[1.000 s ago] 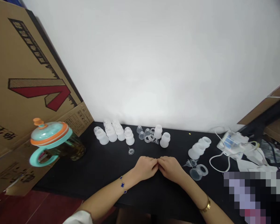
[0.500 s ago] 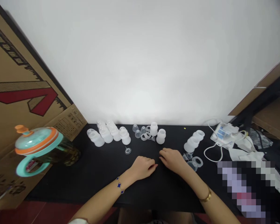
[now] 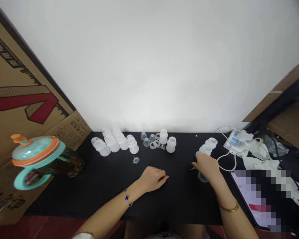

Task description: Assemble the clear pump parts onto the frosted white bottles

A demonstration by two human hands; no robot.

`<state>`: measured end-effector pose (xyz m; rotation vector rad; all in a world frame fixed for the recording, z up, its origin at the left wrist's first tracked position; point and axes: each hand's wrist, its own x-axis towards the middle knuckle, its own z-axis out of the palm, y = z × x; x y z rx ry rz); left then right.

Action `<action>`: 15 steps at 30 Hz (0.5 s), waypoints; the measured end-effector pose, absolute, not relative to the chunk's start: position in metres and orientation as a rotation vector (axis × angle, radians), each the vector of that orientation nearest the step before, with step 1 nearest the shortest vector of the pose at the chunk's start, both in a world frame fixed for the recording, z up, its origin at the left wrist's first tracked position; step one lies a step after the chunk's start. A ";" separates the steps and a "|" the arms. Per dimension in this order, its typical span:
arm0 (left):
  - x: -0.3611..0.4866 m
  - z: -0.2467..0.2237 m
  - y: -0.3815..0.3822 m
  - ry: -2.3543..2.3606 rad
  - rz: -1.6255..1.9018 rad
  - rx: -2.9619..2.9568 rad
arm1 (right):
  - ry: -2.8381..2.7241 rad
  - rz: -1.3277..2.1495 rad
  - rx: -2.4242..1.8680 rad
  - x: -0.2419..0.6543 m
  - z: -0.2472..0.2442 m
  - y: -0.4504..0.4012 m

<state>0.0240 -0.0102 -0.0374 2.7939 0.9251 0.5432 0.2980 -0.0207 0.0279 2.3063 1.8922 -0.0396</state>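
My left hand [image 3: 153, 179] rests on the black table, fingers loosely curled with nothing visible in them. My right hand [image 3: 207, 167] is lowered over a small group of clear bottle parts at the right. Its fingertips are bent down and close together among them, and what they grip is hidden. A clear dome cap [image 3: 203, 177] shows below that hand. Just behind it stand white open-topped baby bottles [image 3: 211, 143], partly covered. In front of my left hand lies a clear silicone nipple [image 3: 136, 160], flat on the table.
Several bottles with clear caps [image 3: 132, 144] stand at the left. Clear caps [image 3: 146, 142] and rings [image 3: 153, 144] lie mid-table beside two open bottles [image 3: 171, 144]. A teal jug [image 3: 35, 152] and a carton [image 3: 20, 83] flank the left; a white cable [image 3: 224, 170] and phone [image 3: 249, 199] the right.
My right hand has moved right, from the middle of the table to the clear parts in front of the right-hand bottles. My left hand stays in place.
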 end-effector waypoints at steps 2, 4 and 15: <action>0.024 -0.038 -0.010 0.929 0.532 2.789 | 1.908 -0.098 2.286 0.300 0.028 -0.019; 0.024 -0.037 -0.010 0.928 0.530 2.774 | 1.962 -0.148 2.267 0.301 0.031 -0.017; 0.023 -0.022 -0.005 1.120 0.879 2.064 | 2.049 -2.633 2.082 0.234 0.001 -0.013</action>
